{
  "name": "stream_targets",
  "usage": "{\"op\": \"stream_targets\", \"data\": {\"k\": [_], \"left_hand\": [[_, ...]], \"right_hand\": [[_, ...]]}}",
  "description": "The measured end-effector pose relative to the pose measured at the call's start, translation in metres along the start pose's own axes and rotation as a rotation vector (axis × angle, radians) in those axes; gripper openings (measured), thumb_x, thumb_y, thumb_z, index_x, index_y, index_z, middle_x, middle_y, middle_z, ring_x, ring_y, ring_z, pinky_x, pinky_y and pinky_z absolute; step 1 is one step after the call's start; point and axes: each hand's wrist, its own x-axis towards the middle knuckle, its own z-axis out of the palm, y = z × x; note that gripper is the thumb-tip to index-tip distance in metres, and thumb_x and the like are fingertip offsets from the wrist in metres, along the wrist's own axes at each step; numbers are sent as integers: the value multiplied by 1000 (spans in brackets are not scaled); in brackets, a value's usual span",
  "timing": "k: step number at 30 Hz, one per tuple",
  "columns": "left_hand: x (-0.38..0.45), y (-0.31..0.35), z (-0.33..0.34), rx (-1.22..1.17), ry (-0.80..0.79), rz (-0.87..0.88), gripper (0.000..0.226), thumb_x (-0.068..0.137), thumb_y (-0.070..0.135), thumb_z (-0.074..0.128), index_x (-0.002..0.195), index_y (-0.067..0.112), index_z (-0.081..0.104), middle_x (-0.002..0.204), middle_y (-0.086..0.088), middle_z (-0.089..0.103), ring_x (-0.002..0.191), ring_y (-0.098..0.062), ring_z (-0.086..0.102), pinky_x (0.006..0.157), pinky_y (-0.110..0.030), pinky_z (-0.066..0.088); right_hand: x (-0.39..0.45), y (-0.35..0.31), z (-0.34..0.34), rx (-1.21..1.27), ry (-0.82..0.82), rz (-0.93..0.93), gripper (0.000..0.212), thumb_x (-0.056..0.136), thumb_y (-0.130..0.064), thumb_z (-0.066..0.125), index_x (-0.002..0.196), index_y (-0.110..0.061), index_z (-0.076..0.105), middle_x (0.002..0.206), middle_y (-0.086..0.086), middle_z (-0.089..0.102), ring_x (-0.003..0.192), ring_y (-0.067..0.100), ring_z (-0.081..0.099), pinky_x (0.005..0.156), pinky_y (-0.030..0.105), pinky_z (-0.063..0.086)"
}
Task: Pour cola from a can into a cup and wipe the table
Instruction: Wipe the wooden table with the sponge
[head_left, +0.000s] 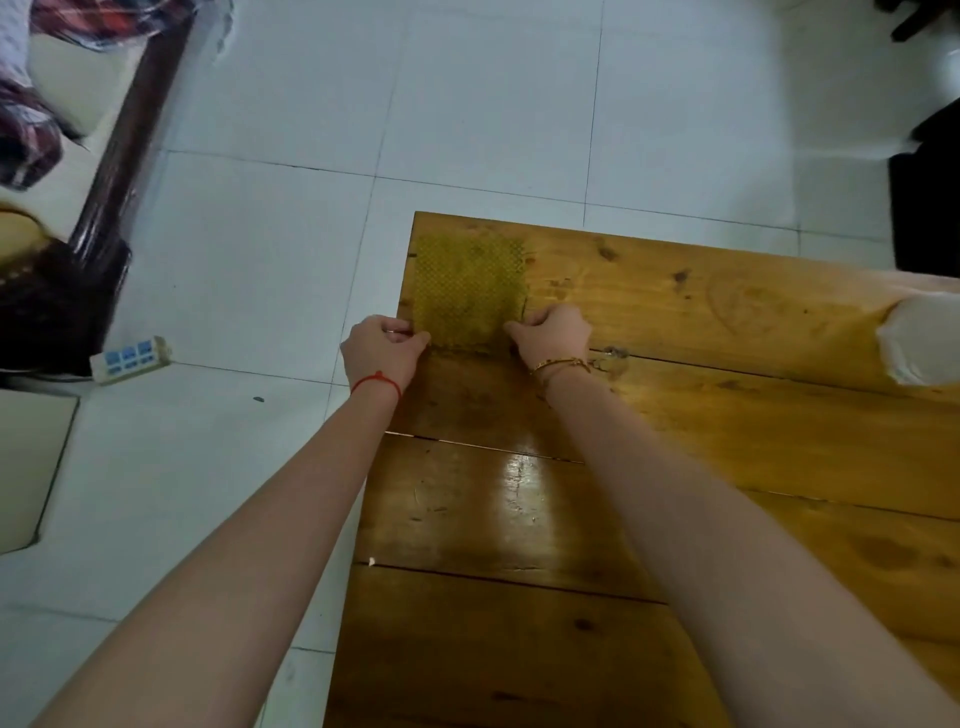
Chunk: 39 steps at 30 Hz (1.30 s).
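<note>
At the far left corner of the wooden surface (675, 415), a yellow-green cloth (467, 286) is laid flat, its near corners pinched by the left hand (382, 351) and right hand (553, 332).

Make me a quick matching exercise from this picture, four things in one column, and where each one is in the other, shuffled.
Things:
1. yellow cloth
2. power strip
3. red string
4. gold bracelet

Places:
A. right wrist
B. floor, left of the table
C. far left table corner, flat, both hands pinching its near edge
D. left wrist

Pairs: 1-C, 2-B, 3-D, 4-A
</note>
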Motion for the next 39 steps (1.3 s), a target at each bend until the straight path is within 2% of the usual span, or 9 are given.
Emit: {"op": "stream_targets", "data": {"k": [5,9,11,14,19,24,28,33,39], "left_hand": [[-2,-3,-3,8,-36,43,30,86,25,70,109,6,70,95,-7,69,87,-14,58,85,-25,42],[-18,-8,-8,-57,-81,41,26,87,26,68,107,10,68,99,-4,67,90,-16,60,86,-29,49],[-32,-12,-8,-149,-139,-15,28,89,27,65,110,9,66,104,-7,69,94,-20,65,89,-35,54],[-63,-18,-7,-333,-268,-98,23,90,23,64,108,8,65,101,-7,67,85,-13,66,79,-28,58],[-120,-29,1,-326,-408,-71,23,91,18,66,109,6,63,98,-9,71,82,-13,69,71,-21,58],[-167,-40,9,3,-358,291,26,93,29,62,116,19,59,115,2,63,107,-12,58,93,-26,49],[-203,-55,20,318,-257,586,40,99,28,50,138,19,48,137,-3,52,128,-19,45,109,-32,36],[-254,-73,36,550,-232,650,49,103,27,39,150,16,33,156,-4,33,148,-21,21,121,-45,18],[-324,-103,58,616,-216,606,56,102,26,35,155,17,18,162,-4,18,152,-21,5,122,-50,5]], "right_hand": [[-10,-5,0,80,-23,-74,31,78,-23,69,56,-18,48,62,2,52,61,14,49,63,34,55],[-33,-1,-3,364,-84,-23,35,79,-25,64,55,-22,40,53,-7,38,51,9,35,51,21,33],[-47,4,-6,737,-183,207,27,82,-19,59,59,-20,43,63,-3,43,62,14,41,61,27,35],[-71,26,-11,1289,-302,433,9,81,-16,54,83,-13,62,91,5,63,86,26,57,75,35,46],[-112,74,-23,1644,-259,508,40,85,-32,58,118,-11,65,123,12,64,115,33,57,98,48,47],[-136,109,-57,1526,-222,489,24,92,-26,60,110,-12,66,104,13,70,99,33,64,72,44,54],[-144,144,-106,1501,-76,478,30,98,-23,50,123,-7,57,117,14,64,95,29,62,71,43,51],[-171,211,-185,1304,157,313,39,101,-23,47,138,-11,47,135,13,57,118,32,57,91,49,52],[-233,305,-242,640,339,142,55,99,-38,47,149,-19,33,147,-2,42,136,16,39,112,31,33]]}}
